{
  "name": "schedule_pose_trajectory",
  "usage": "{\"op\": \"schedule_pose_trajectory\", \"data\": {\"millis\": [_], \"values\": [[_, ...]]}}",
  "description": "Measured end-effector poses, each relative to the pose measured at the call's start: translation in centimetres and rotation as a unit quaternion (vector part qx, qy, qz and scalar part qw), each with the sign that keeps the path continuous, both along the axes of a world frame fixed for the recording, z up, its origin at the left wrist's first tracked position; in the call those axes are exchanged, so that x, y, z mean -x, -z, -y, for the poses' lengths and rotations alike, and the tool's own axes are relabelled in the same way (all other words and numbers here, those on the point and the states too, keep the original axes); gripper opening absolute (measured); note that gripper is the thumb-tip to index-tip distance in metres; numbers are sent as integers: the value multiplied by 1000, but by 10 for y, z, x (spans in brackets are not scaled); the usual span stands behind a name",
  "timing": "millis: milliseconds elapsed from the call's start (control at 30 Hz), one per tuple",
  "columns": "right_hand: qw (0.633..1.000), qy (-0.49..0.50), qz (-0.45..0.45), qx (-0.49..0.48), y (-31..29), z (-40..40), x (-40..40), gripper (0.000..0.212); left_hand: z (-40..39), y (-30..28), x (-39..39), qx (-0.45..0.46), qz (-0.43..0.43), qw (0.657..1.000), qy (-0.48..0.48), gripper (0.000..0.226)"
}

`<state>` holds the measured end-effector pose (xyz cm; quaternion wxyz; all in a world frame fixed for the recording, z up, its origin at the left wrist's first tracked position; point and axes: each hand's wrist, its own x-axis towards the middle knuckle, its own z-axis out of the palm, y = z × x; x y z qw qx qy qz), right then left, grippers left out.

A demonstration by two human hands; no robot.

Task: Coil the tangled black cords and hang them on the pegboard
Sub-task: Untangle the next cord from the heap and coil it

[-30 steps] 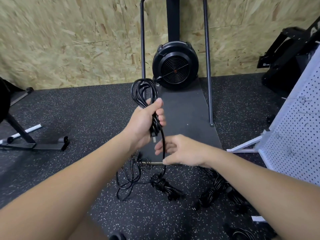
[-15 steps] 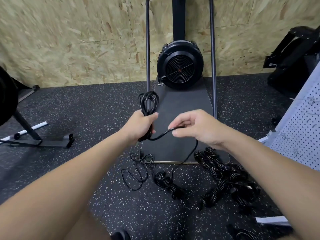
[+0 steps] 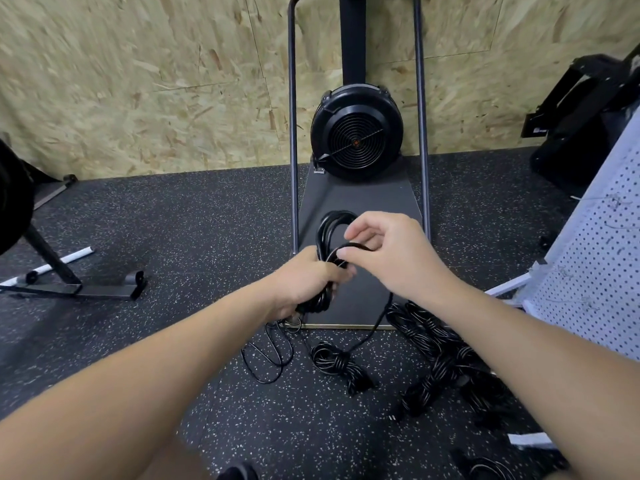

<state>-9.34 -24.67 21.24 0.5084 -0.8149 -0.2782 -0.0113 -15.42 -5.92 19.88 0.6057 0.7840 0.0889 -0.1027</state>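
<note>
Black cord coil (image 3: pixel 331 233): left hand (image 3: pixel 304 282) fisted round bundled loops, above fan machine's base plate (image 3: pixel 360 199). Right hand (image 3: pixel 388 251) pinches free strand (image 3: pixel 375 323), laying wrap across coil. Step: binding coil. Next likely: cinch wrap, tuck end, carry to white perforated pegboard (image 3: pixel 595 271) right of plate. Cord glossy, round, springy.

Black cords (image 3: pixel 438 362) lie on black white-speckled flooring (image 3: pixel 194 230) beside a white black-dotted pegboard (image 3: pixel 595 271).
</note>
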Motion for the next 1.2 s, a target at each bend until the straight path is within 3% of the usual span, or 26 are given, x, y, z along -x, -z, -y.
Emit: {"op": "schedule_pose_trajectory", "data": {"millis": [100,200,467,567,767,867,967,1033,1133,1200], "values": [[1000,0,-18,8,2,1,-2,23,2,-1,-3,23,16,999,-32,20],[994,-4,-96,50,4,2,-4,23,-1,-2,-9,40,33,996,-69,29],[964,-67,-194,167,12,13,-7,24,-19,-5,-22,96,73,980,-157,23],[969,-40,-228,85,9,11,-6,10,-28,-6,-25,98,78,978,-167,21],[976,36,-197,-80,-13,8,-8,10,-12,-10,-11,70,32,996,-46,28],[989,82,-112,-47,-14,8,-9,18,0,-9,-4,68,21,997,1,29],[991,121,16,52,-21,9,-11,31,6,-9,2,-7,62,996,67,25],[992,113,16,53,-27,7,-4,32,15,-12,7,-51,99,988,105,26],[991,132,-19,8,-31,3,6,24,23,-10,5,-16,116,987,106,26],[988,148,-31,-23,-31,2,9,16,24,-9,2,4,106,989,100,37]]}}
